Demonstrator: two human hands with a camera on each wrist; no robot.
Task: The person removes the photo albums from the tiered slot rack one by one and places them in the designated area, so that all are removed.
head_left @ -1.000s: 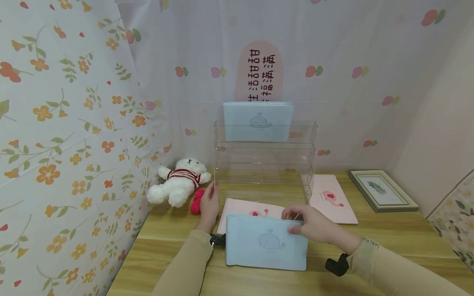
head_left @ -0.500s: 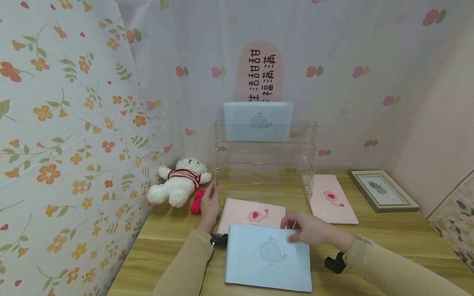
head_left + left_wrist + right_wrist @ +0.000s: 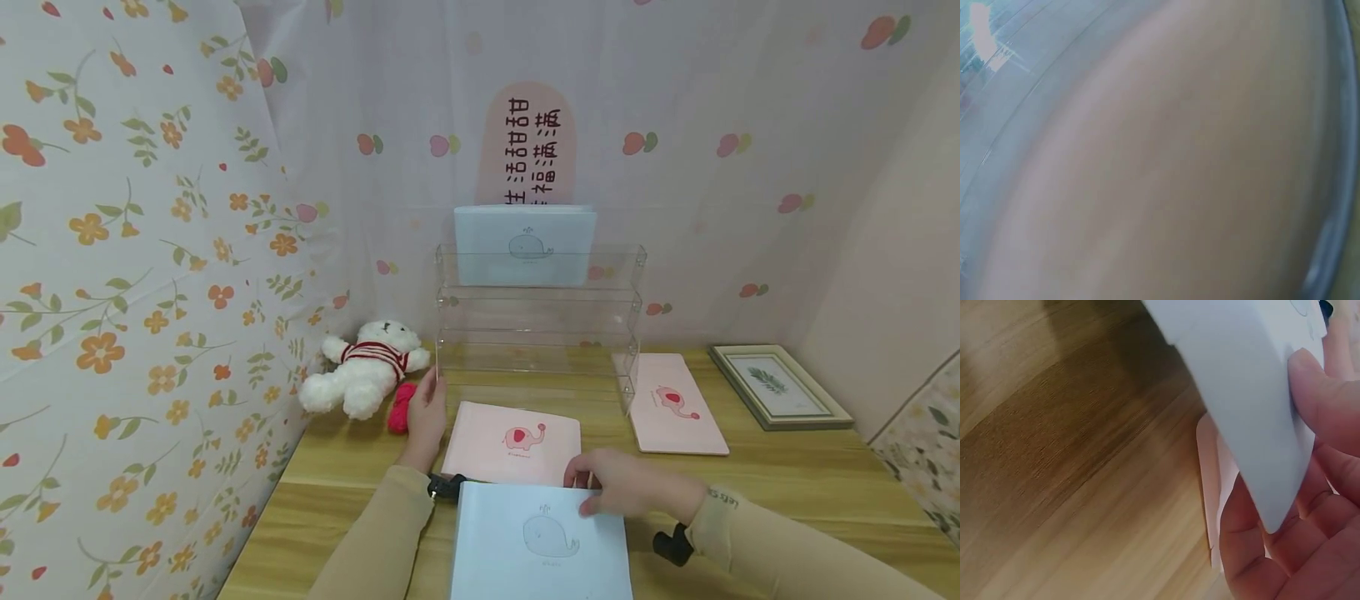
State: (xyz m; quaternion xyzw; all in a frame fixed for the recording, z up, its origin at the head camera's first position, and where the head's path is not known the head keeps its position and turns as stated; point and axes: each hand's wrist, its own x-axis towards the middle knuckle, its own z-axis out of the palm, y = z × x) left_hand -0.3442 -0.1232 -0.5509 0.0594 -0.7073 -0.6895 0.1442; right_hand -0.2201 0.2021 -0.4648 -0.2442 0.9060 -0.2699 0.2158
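Observation:
A light blue notebook (image 3: 498, 546) with a whale drawing is in front of me, its near part running off the bottom of the head view. My right hand (image 3: 633, 485) pinches its far right corner, thumb on the cover and fingers beneath, as the right wrist view shows with the blue cover (image 3: 1241, 381). My left hand (image 3: 427, 417) grips the left side panel of a clear acrylic tiered rack (image 3: 536, 358); in the left wrist view the hand fills most of the picture, blurred. A pink notebook (image 3: 487, 433) with an elephant lies on the table just beyond the blue one.
More blue whale notebooks (image 3: 487, 242) stand in the rack's top tier. Right of the rack lie another pink notebook (image 3: 667, 425) and a picture frame (image 3: 780, 387). A white teddy bear (image 3: 367, 367) and a small red item (image 3: 401, 408) lie to the left on the wooden table (image 3: 750, 500).
My right hand has drawn the blue notebook toward me and tipped it flatter, uncovering the pink notebook behind it. My left hand has stayed at the rack.

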